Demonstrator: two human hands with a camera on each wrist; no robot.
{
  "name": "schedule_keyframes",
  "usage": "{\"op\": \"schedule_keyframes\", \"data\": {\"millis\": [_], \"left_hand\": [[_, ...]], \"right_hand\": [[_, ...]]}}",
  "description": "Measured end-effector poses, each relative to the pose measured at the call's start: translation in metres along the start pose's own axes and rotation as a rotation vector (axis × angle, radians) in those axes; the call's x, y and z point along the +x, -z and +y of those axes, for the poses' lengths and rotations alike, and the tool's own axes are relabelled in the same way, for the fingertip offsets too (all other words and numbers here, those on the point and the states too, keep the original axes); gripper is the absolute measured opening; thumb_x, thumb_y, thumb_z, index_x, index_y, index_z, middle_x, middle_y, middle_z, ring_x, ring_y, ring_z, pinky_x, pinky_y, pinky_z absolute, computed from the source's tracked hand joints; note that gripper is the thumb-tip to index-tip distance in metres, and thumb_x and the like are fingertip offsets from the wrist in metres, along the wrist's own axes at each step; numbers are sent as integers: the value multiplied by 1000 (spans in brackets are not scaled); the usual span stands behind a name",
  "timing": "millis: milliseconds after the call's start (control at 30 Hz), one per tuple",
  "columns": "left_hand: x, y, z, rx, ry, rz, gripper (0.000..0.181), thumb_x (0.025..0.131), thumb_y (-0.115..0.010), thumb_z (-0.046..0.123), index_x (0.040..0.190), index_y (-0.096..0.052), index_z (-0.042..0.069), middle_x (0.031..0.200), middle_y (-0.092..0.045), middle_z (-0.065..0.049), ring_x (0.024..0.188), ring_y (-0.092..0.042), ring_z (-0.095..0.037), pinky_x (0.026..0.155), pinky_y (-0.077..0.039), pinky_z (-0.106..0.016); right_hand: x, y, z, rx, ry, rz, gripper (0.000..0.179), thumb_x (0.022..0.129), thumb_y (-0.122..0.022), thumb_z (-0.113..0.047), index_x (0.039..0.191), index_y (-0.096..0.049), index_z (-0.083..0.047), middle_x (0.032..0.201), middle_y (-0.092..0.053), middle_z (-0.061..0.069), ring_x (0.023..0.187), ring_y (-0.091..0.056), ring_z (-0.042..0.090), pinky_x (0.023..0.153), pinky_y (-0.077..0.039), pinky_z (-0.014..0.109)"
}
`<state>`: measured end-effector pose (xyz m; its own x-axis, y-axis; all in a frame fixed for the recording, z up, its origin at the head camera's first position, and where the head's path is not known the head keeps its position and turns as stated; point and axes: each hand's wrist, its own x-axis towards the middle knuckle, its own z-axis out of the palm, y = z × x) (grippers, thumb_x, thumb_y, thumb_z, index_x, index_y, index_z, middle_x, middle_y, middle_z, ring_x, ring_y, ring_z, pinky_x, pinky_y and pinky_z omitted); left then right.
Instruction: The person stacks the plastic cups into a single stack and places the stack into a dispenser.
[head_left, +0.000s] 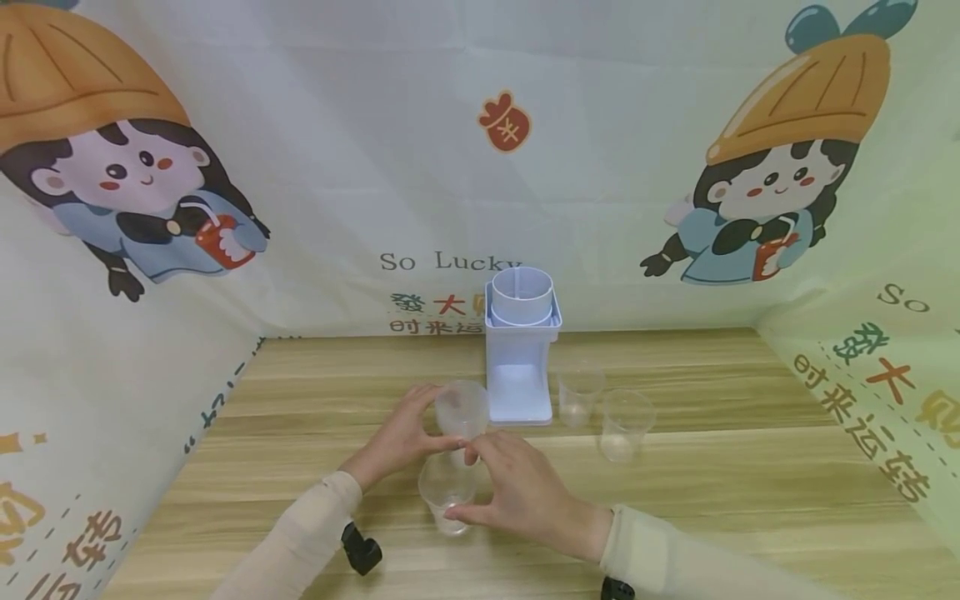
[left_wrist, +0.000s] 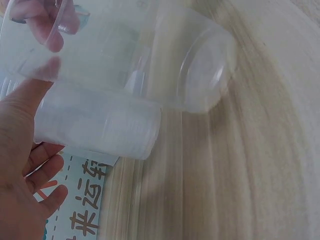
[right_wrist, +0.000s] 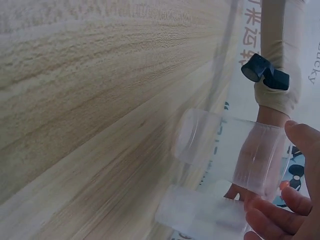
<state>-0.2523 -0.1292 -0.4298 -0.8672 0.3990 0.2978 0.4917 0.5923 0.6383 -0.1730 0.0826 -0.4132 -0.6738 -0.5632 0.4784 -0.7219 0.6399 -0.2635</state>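
My left hand [head_left: 405, 435] grips a stack of nested clear plastic cups [left_wrist: 100, 122] by the rim end. Just nearer to me, my right hand [head_left: 528, 492] holds a single clear plastic cup [right_wrist: 220, 145] at its rim, thumb on one side and fingers on the other. In the left wrist view this single cup [left_wrist: 150, 55] overlaps the stack, both with their bases toward the wooden table. The right fingertips [head_left: 472, 450] come close to the left thumb between the two rims.
A pale lilac stand [head_left: 519, 367] with a round holder on top stands behind the hands. Right of it, two more clear cups [head_left: 581, 393] [head_left: 627, 427] stand on the wooden table [head_left: 712, 483]. A printed cloth [head_left: 375, 167] closes off the back and sides.
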Motion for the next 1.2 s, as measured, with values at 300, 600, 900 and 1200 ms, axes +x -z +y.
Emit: {"op": "schedule_keyframes", "data": {"millis": [300,600,900,1200], "left_hand": [[0,1,2,-15,19,0,70,74,-86,37,134,-58,14,129,-63,-7,122,-52,-27,105,-46,-54],[0,1,2,-26,52,-7,72,72,-88,37,133,-58,13,131,-61,-9,125,-51,-29,107,-45,-55],[0,-1,0,-33,76,-14,74,72,-88,39,134,-58,13,132,-61,-9,125,-51,-29,108,-44,-55],[1,-1,1,-46,73,-19,72,73,-87,38,133,-58,13,133,-61,-9,127,-50,-30,109,-43,-56]], "right_hand": [[-13,19,11,1,-61,11,55,73,-84,-50,108,-62,-13,102,-69,-3,96,-66,13,84,-56,31],[-27,37,28,-32,-93,92,59,69,-88,-44,110,-63,-10,104,-71,0,95,-67,15,82,-57,31],[-30,61,38,-38,-167,126,61,70,-89,-39,115,-63,-7,110,-73,7,100,-70,23,87,-58,39],[-20,87,45,-23,-173,151,67,72,-88,-37,125,-61,-5,119,-71,12,107,-67,29,92,-56,47]]}}
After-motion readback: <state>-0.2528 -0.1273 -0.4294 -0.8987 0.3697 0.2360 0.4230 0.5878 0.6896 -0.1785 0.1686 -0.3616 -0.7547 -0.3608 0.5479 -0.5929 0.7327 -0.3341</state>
